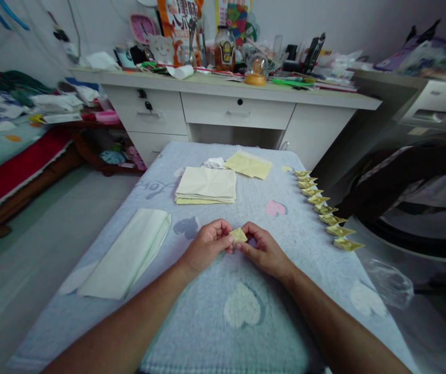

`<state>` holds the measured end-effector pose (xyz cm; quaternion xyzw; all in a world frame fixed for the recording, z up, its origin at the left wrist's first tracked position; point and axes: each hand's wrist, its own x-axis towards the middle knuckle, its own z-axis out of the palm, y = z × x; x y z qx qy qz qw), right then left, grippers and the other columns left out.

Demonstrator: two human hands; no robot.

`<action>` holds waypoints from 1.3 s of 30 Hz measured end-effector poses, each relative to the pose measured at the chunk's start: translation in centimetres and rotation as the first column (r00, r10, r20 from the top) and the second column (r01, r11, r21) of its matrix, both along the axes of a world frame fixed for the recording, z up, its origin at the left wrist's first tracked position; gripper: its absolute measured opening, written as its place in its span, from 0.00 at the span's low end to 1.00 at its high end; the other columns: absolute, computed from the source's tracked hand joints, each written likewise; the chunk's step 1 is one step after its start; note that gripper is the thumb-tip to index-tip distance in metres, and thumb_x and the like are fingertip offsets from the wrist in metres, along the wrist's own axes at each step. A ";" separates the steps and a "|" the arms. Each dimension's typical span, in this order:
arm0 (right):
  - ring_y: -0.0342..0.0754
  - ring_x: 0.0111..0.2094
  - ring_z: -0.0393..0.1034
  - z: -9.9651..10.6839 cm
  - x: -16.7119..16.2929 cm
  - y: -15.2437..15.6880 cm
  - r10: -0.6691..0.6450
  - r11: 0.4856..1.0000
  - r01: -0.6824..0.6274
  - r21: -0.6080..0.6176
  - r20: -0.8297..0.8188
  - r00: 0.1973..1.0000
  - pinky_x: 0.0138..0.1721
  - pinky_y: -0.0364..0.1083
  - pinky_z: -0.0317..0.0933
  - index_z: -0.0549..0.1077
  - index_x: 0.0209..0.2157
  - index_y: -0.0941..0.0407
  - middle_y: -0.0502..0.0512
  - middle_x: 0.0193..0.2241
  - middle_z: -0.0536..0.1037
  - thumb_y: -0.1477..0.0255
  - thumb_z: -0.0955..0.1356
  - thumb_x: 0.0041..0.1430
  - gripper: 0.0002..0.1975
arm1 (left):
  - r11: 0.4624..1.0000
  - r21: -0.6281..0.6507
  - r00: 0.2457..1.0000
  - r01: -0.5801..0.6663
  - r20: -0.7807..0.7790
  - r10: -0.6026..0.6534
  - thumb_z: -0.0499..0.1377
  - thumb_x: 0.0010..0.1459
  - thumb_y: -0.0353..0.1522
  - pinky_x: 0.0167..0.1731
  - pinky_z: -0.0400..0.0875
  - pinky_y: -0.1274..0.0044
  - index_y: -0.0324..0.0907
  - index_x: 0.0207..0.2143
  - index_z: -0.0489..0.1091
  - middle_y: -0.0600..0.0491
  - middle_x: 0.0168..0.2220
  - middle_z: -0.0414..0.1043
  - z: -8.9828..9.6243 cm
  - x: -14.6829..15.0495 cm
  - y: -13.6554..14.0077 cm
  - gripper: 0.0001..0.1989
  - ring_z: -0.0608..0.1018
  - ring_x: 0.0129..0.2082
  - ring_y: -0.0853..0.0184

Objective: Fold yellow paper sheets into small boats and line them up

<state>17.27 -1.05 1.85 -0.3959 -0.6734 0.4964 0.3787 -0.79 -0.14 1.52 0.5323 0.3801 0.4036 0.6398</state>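
Note:
Between my two hands is a small folded piece of yellow paper (238, 235), held just above the cloth-covered table (223, 280). My left hand (209, 241) pinches its left side between thumb and fingers. On the right side, my right hand (265, 248) grips it the same way. A stack of cream paper sheets (206, 183) lies beyond my hands, with yellow sheets (249, 164) behind it to the right. Several folded yellow paper boats (326, 209) stand in a row along the table's right edge.
A folded pale green paper bundle (127, 254) lies at the left. Crumpled white tissue (214, 163) sits behind the stack. A cluttered white desk (242, 101) stands beyond the table. To the right are a washing machine (433, 111) and a clear plastic bag (390, 283); a bed (16, 150) is at left.

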 end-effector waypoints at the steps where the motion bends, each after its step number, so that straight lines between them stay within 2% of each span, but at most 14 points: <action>1: 0.43 0.30 0.61 -0.1 -0.1 0.0 -0.006 1.000 0.005 -0.012 -0.014 1.000 0.34 0.43 0.56 0.68 0.32 0.56 0.48 0.27 0.69 0.60 0.69 0.57 0.14 | 1.000 -0.002 1.000 0.008 0.012 -0.008 0.61 0.54 0.35 0.28 0.64 0.79 0.39 0.30 0.63 0.57 0.25 0.68 0.0 0.1 0.0 0.10 0.70 0.24 0.73; 7: 0.42 0.28 0.62 -0.5 -0.3 0.0 -0.087 0.996 0.085 -0.027 -0.054 0.995 0.31 0.42 0.56 0.67 0.30 0.56 0.48 0.25 0.68 0.66 0.68 0.56 0.09 | 0.999 0.033 0.998 0.040 -0.050 -0.039 0.59 0.57 0.35 0.26 0.61 0.80 0.39 0.31 0.64 0.58 0.25 0.65 -0.3 0.3 -0.1 0.09 0.67 0.24 0.74; 10: 0.42 0.28 0.61 -0.3 -0.4 -0.1 -0.123 0.991 0.124 0.045 -0.021 0.992 0.31 0.42 0.56 0.67 0.30 0.56 0.48 0.25 0.67 0.70 0.68 0.56 0.06 | 0.994 0.102 0.991 0.034 -0.131 -0.021 0.58 0.57 0.34 0.25 0.58 0.81 0.39 0.30 0.65 0.59 0.24 0.63 -0.7 0.3 0.0 0.07 0.64 0.23 0.75; 13: 0.42 0.27 0.61 -0.1 -0.4 -0.1 -0.159 0.978 0.150 0.146 0.055 0.986 0.30 0.42 0.56 0.67 0.29 0.56 0.47 0.25 0.67 0.73 0.66 0.56 0.03 | 0.979 0.201 0.973 0.016 -0.231 0.031 0.58 0.56 0.31 0.26 0.60 0.81 0.39 0.31 0.67 0.58 0.26 0.64 -0.9 0.4 0.0 0.04 0.66 0.25 0.74; 15: 0.42 0.29 0.62 -0.2 -0.3 0.0 -0.187 0.952 0.148 0.269 0.124 0.974 0.32 0.42 0.56 0.67 0.29 0.55 0.48 0.26 0.67 0.77 0.65 0.55 0.03 | 0.949 0.314 0.940 -0.021 -0.317 0.126 0.58 0.54 0.28 0.28 0.62 0.80 0.40 0.34 0.69 0.57 0.28 0.66 -0.8 0.5 -0.1 0.03 0.68 0.27 0.72; 17: 0.44 0.31 0.62 -0.4 -0.2 0.2 -0.222 0.901 0.114 0.419 0.219 0.950 0.33 0.43 0.56 0.67 0.29 0.56 0.50 0.27 0.68 0.80 0.64 0.53 0.05 | 0.899 0.436 0.898 -0.039 -0.380 0.223 0.60 0.52 0.26 0.31 0.64 0.79 0.42 0.38 0.69 0.56 0.33 0.68 -0.6 0.5 -0.1 0.09 0.70 0.30 0.71; 19: 0.45 0.32 0.62 -0.8 -0.1 0.4 -0.265 0.847 0.053 0.530 0.333 0.905 0.34 0.44 0.55 0.67 0.28 0.56 0.51 0.28 0.67 0.82 0.64 0.51 0.07 | 0.850 0.527 0.863 -0.005 -0.428 0.270 0.60 0.51 0.25 0.34 0.66 0.78 0.43 0.38 0.69 0.54 0.37 0.69 -0.5 0.6 -0.2 0.10 0.71 0.34 0.69; 21: 0.47 0.33 0.61 -1.1 -0.2 0.5 -0.292 0.820 -0.023 0.572 0.453 0.842 0.36 0.45 0.54 0.69 0.29 0.56 0.52 0.28 0.68 0.83 0.64 0.50 0.08 | 0.810 0.583 0.819 0.063 -0.494 0.291 0.58 0.52 0.23 0.36 0.65 0.77 0.42 0.34 0.68 0.54 0.35 0.69 -0.5 0.6 -0.2 0.08 0.71 0.35 0.68; 24: 0.48 0.35 0.61 -1.3 -0.4 0.4 -0.289 0.817 -0.135 0.560 0.602 0.744 0.38 0.46 0.53 0.70 0.31 0.56 0.53 0.30 0.69 0.83 0.64 0.51 0.09 | 0.766 0.622 0.734 0.162 -0.595 0.328 0.56 0.52 0.21 0.35 0.64 0.75 0.42 0.27 0.65 0.55 0.29 0.68 -0.7 0.4 -0.2 0.07 0.70 0.34 0.66; 27: 0.49 0.37 0.61 -1.3 -0.5 0.3 -0.259 0.828 -0.193 0.527 0.664 0.702 0.39 0.47 0.51 0.70 0.33 0.55 0.53 0.32 0.70 0.83 0.64 0.51 0.10 | 0.739 0.629 0.680 0.243 -0.653 0.333 0.56 0.51 0.21 0.35 0.63 0.74 0.42 0.26 0.64 0.54 0.29 0.68 -0.9 0.2 -0.3 0.08 0.69 0.34 0.65; 33: 0.48 0.38 0.62 -0.8 0.5 0.2 -0.143 0.893 -0.167 0.418 0.615 0.775 0.40 0.46 0.52 0.68 0.35 0.56 0.52 0.33 0.71 0.83 0.65 0.47 0.12 | 0.700 0.612 0.651 0.367 -0.707 0.277 0.55 0.54 0.23 0.36 0.63 0.74 0.42 0.29 0.67 0.53 0.32 0.69 -0.7 -0.3 -0.8 0.06 0.69 0.36 0.65; 39: 0.48 0.39 0.62 -1.0 1.2 0.3 -0.110 0.885 -0.200 0.420 0.607 0.787 0.41 0.47 0.51 0.72 0.33 0.55 0.53 0.33 0.71 0.82 0.66 0.51 0.09 | 0.679 0.610 0.620 0.409 -0.732 0.285 0.56 0.56 0.25 0.37 0.62 0.73 0.42 0.30 0.69 0.52 0.32 0.70 -0.7 -0.4 -0.9 0.05 0.69 0.36 0.64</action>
